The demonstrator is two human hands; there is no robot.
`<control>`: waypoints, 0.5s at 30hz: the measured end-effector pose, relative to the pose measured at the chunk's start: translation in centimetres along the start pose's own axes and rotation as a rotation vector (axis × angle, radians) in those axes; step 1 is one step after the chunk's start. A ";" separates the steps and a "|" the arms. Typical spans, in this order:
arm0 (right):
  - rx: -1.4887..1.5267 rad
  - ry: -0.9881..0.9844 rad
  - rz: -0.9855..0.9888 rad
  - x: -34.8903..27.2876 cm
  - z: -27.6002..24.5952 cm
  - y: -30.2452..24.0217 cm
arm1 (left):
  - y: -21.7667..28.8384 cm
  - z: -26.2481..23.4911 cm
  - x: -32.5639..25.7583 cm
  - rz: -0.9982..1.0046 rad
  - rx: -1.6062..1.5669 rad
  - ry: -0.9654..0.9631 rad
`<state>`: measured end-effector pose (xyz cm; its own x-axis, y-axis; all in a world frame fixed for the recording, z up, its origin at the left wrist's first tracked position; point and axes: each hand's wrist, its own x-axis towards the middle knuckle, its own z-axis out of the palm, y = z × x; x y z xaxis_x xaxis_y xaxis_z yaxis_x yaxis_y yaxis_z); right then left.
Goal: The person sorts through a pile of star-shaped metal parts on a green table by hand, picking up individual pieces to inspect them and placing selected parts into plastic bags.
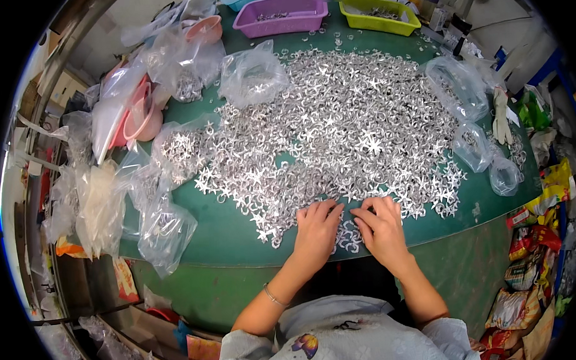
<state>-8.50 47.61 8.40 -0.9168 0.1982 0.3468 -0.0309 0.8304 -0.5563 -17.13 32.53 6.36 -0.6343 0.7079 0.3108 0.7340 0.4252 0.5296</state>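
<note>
Along the bench's (195,247) left edge lie clear bags (160,232) and pink bowls (140,115). A wide heap of small silvery star-shaped parts (337,134) covers the middle, reaching the near edge. There the left hand (316,230) rests palm down, fingers curled onto the parts; the right hand (381,226) beside it does likewise, fingertips pinching into the pile. The parts look light, stiff, prickly and slippery, best nipped singly by an arm. Purple (282,15) and yellow trays (378,15) sit at the far edge.

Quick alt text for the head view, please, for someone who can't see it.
Left hand and right hand rest side by side, fingers down in a wide heap of small silver star-shaped metal pieces on a green table, with clear plastic bags and coloured trays around it.
</note>
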 end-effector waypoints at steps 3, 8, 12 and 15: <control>0.019 0.010 -0.027 0.1 0.3 0.0 | 0.3 -0.6 0.1 -0.053 -0.130 0.032; 0.009 -0.070 -0.064 0.5 1.2 -0.5 | -0.7 -1.6 0.4 -0.138 0.016 0.275; 0.008 -0.125 -0.078 0.6 0.5 -0.4 | -0.8 -1.9 0.4 -0.145 0.064 0.304; 0.018 -0.135 -0.051 0.5 0.6 -0.2 | -0.2 -1.3 -0.8 -0.021 -0.107 0.217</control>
<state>-9.23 47.21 8.21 -0.9591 0.0833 0.2704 -0.0845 0.8278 -0.5547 -17.12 31.17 7.02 -0.6948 0.5568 0.4553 0.6978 0.3683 0.6144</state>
